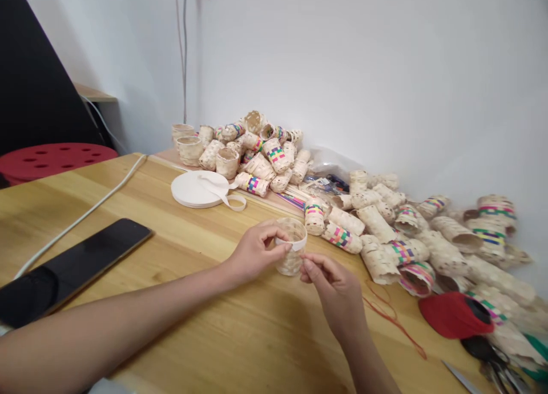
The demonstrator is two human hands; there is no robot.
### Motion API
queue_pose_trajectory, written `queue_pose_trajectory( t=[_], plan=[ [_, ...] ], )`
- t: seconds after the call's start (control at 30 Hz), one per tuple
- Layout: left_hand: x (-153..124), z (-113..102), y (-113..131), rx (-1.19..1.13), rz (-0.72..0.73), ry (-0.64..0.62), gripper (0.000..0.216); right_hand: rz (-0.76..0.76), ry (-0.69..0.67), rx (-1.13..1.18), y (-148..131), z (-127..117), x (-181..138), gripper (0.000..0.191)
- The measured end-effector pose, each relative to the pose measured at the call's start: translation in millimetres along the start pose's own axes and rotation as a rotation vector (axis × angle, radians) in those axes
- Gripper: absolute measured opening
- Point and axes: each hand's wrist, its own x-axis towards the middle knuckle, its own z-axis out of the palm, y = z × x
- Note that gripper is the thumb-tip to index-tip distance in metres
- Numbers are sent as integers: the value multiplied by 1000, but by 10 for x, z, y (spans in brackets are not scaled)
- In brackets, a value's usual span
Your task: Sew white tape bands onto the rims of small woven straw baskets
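Observation:
A small woven basket [287, 265], pale and cylindrical, stands between my hands with a white band round its rim. My left hand [258, 250] pinches the basket's rim and band from the left, thumb outside and fingers over the top edge. On the right side my right hand [327, 277] is closed in a pinch beside the basket wall; what lies between its fingertips is too small to make out. Behind them lies a flat roll of white ribbon [199, 189] with a loose, curled end.
Many woven baskets [261, 165], some with coloured strips, are heaped along the wall. A black phone [72, 268] and white cable [85, 211] lie left. Right are orange thread [396, 320], a red cap-like item [454, 315] and scissors [492, 360]. A red stool [55, 160] stands beyond the table.

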Motion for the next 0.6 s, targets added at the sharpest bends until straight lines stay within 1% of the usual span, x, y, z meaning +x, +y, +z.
queue_pose_trajectory(
  t=[0.13, 0.23, 0.43, 0.6],
  plan=[
    [-27, 19, 47, -28, 62, 10, 6, -24, -14, -41, 41, -9, -9, 21],
    [-33, 17, 59, -32, 101, 9, 14, -15, -22, -62, 79, -10, -9, 22],
    [-42, 17, 37, -39, 105, 21, 10, -44, -42, -83, 100, -18, -18, 22],
    [-50, 16, 45, -16, 122, 18, 9, -34, -50, -81, 76, -9, -10, 22]
  ],
)
